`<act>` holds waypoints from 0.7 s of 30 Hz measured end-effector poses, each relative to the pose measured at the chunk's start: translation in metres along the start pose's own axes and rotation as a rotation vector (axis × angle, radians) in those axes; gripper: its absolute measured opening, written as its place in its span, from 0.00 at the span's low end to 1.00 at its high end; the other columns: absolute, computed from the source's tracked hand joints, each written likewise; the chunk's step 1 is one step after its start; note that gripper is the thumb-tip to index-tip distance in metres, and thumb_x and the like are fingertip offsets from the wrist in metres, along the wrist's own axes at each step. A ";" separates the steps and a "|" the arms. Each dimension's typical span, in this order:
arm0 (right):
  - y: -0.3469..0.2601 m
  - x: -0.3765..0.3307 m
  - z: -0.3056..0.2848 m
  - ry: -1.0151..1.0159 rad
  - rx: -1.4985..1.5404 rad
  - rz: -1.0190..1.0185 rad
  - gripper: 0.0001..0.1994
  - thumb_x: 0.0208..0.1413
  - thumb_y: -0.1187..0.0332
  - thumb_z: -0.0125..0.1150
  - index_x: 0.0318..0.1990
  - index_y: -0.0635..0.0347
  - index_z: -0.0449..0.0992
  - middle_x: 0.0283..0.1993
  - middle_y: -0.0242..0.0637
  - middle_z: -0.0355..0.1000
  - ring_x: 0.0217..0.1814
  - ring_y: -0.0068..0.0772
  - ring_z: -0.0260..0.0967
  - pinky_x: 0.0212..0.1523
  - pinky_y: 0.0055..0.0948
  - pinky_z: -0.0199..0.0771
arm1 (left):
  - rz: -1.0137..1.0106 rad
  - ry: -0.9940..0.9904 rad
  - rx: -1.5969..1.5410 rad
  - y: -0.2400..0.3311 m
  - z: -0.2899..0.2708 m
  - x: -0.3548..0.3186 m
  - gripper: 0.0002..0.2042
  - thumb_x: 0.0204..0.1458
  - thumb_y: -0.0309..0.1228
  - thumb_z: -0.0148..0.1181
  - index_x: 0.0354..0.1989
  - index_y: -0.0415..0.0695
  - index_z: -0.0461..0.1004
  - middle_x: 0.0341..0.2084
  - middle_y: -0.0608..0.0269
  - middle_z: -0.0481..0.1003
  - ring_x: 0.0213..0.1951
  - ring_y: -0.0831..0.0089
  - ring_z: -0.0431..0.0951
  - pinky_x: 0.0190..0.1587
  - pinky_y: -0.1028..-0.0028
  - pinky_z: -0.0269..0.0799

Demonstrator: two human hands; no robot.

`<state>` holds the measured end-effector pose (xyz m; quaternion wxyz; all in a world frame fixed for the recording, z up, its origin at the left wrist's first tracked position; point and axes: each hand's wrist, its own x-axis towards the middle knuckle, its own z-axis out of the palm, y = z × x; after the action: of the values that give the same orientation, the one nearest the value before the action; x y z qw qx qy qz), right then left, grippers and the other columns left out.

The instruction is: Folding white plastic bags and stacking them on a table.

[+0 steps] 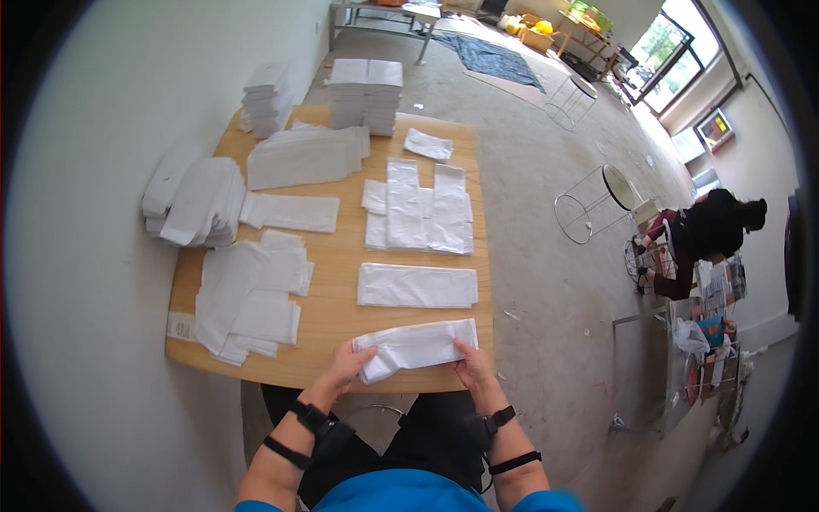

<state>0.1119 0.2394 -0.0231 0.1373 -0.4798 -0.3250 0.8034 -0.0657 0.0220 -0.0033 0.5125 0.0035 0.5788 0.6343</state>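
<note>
Near the table's front edge I hold a folded white plastic bag (415, 348) by its two ends. My left hand (345, 363) pinches its left end, with the thumb on top. My right hand (473, 367) grips the right end in the same way. The bag tilts slightly, its right end farther from me. Just beyond it lies a flat, folded white strip (417, 285), apart from my hands. Farther back, white bags with two handle-like flaps (403, 205) are spread out, and a small folded white piece (428, 144) sits behind them.
Loose white bags (247, 299) overlap at the left of the wooden table (337, 256). Tall white stacks (367, 94) stand at the back, and another pile (196, 200) leans near the wall. Stools (618, 186) are on the floor to the right, where a person (712, 224) sits beside a cluttered table.
</note>
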 end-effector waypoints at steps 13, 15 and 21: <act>-0.037 0.072 0.020 0.110 0.185 -0.069 0.17 0.59 0.74 0.54 0.54 0.68 0.66 0.52 0.44 0.69 0.50 0.42 0.72 0.49 0.41 0.78 | 0.064 0.153 -0.055 0.030 0.029 0.096 0.13 0.53 0.23 0.58 0.46 0.34 0.72 0.38 0.57 0.77 0.37 0.70 0.78 0.39 0.70 0.76; -0.039 0.080 0.024 0.107 0.168 -0.071 0.17 0.58 0.73 0.55 0.54 0.67 0.67 0.51 0.43 0.70 0.49 0.40 0.72 0.49 0.40 0.78 | 0.072 0.178 -0.022 0.037 0.031 0.099 0.12 0.53 0.23 0.58 0.46 0.34 0.72 0.39 0.58 0.77 0.38 0.70 0.78 0.40 0.71 0.75; -0.037 0.071 0.020 0.080 0.091 -0.103 0.17 0.57 0.70 0.59 0.53 0.67 0.69 0.49 0.39 0.72 0.46 0.33 0.72 0.44 0.33 0.77 | 0.075 0.067 -0.002 0.033 0.013 0.097 0.13 0.53 0.25 0.60 0.47 0.35 0.72 0.39 0.60 0.77 0.39 0.72 0.78 0.42 0.72 0.74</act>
<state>0.0557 0.2972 -0.0413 0.2132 -0.4873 -0.3065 0.7894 -0.1253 0.1011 -0.0319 0.4686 0.0033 0.5946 0.6534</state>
